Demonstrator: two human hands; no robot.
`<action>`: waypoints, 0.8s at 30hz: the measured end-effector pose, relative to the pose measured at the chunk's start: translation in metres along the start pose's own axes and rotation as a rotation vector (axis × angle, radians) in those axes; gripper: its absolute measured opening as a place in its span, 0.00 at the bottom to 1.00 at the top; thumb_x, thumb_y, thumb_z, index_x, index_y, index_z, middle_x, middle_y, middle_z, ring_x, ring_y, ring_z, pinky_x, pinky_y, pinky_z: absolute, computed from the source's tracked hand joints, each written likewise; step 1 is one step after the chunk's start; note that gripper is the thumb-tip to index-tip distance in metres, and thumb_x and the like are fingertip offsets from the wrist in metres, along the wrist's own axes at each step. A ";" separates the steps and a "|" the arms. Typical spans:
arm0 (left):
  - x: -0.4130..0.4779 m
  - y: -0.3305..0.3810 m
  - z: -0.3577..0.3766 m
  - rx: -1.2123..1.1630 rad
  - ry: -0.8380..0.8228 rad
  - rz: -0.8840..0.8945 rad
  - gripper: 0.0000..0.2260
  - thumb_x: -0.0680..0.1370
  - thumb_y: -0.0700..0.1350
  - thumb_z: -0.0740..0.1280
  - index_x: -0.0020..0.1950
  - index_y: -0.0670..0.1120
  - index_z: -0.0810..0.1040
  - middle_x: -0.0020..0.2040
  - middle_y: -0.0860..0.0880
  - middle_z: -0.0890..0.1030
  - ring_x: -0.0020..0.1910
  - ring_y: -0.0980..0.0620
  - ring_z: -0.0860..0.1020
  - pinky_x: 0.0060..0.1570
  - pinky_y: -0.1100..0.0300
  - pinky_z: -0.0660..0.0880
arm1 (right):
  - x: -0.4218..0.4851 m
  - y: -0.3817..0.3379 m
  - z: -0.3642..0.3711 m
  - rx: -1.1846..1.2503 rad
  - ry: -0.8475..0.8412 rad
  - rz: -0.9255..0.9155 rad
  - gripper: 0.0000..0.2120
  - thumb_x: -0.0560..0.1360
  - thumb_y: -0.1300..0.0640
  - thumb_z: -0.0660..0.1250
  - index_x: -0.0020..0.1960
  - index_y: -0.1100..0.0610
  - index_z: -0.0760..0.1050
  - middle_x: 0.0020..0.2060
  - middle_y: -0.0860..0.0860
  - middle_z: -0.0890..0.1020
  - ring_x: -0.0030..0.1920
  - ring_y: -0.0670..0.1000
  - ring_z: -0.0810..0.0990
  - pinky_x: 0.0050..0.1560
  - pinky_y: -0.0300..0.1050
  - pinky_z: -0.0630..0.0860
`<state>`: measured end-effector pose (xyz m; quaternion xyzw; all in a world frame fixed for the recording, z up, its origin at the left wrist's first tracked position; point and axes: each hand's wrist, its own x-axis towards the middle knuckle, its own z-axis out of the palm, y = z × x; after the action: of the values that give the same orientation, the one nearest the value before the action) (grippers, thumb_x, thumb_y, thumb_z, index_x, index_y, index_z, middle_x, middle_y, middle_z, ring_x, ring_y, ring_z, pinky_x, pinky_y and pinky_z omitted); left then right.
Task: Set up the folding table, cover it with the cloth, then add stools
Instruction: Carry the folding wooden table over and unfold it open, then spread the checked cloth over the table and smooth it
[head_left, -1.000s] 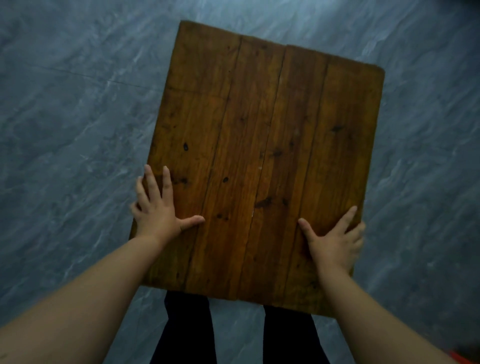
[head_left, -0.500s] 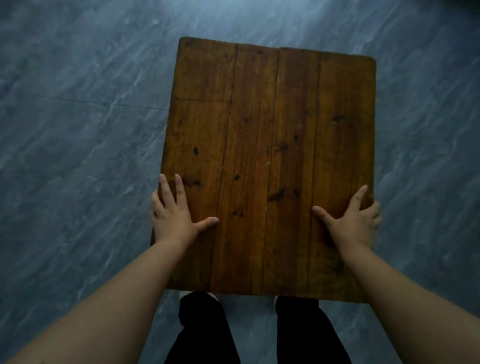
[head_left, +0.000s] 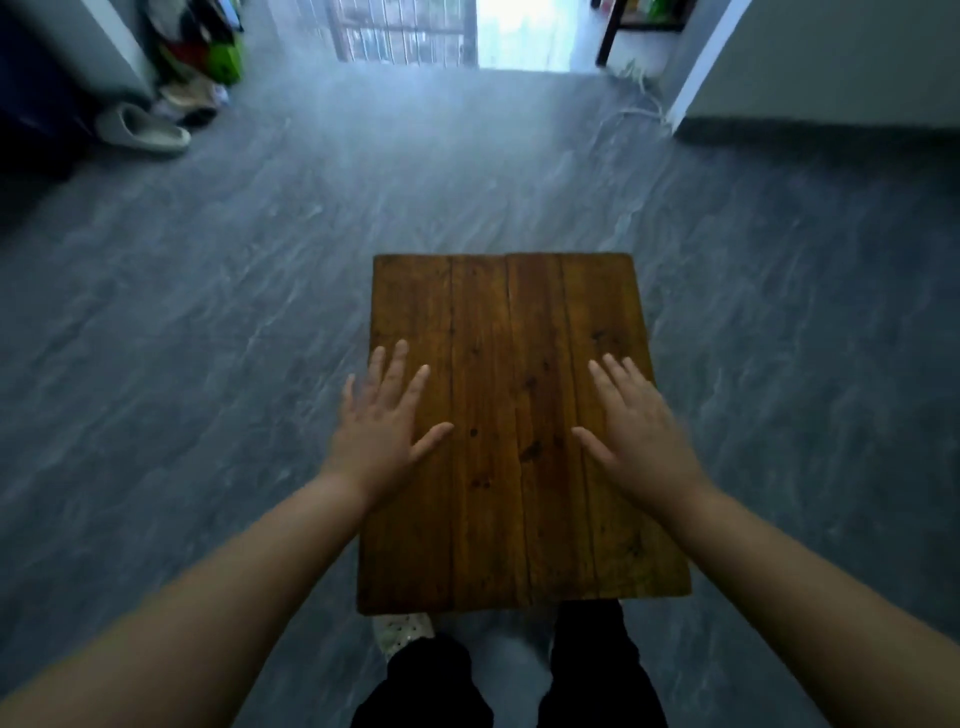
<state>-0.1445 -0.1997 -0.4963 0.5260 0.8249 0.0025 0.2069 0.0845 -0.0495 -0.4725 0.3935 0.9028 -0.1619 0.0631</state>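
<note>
- A wooden plank counter (head_left: 511, 322) stands on the grey floor (head_left: 208, 338).
- The left hand (head_left: 382, 421) and right hand (head_left: 641, 426), fingers straight and spread, are over its left and right sides; whether they touch it is unclear.
- Dark trousers (head_left: 597, 675) and a pale shoe (head_left: 402, 631) show below its near edge.
- A slipper (head_left: 143, 130) lies far left.

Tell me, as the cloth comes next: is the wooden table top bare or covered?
Bare. The table top shows its planks and knots from edge to edge; nothing is draped over it.
</note>
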 end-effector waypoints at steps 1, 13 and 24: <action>-0.007 0.002 -0.036 0.002 0.044 0.049 0.34 0.76 0.66 0.44 0.77 0.49 0.49 0.78 0.47 0.43 0.76 0.47 0.42 0.72 0.46 0.46 | -0.002 -0.017 -0.031 0.027 0.084 -0.053 0.33 0.77 0.46 0.61 0.76 0.57 0.54 0.76 0.54 0.56 0.76 0.53 0.51 0.75 0.53 0.52; -0.188 -0.010 -0.241 0.012 0.330 -0.307 0.30 0.79 0.61 0.50 0.76 0.47 0.55 0.77 0.46 0.55 0.75 0.48 0.54 0.71 0.50 0.52 | -0.052 -0.191 -0.221 0.152 0.220 -0.417 0.28 0.77 0.48 0.63 0.73 0.61 0.63 0.72 0.58 0.66 0.73 0.57 0.62 0.72 0.49 0.56; -0.371 -0.080 -0.275 -0.046 0.508 -0.696 0.32 0.78 0.65 0.44 0.77 0.49 0.50 0.78 0.49 0.51 0.76 0.50 0.50 0.73 0.46 0.45 | -0.105 -0.377 -0.237 0.068 0.104 -0.781 0.33 0.77 0.40 0.57 0.76 0.54 0.54 0.76 0.52 0.58 0.76 0.51 0.53 0.72 0.45 0.50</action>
<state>-0.1743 -0.4986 -0.1368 0.1945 0.9776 0.0802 -0.0026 -0.1167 -0.2814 -0.1328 0.0301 0.9807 -0.1831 -0.0621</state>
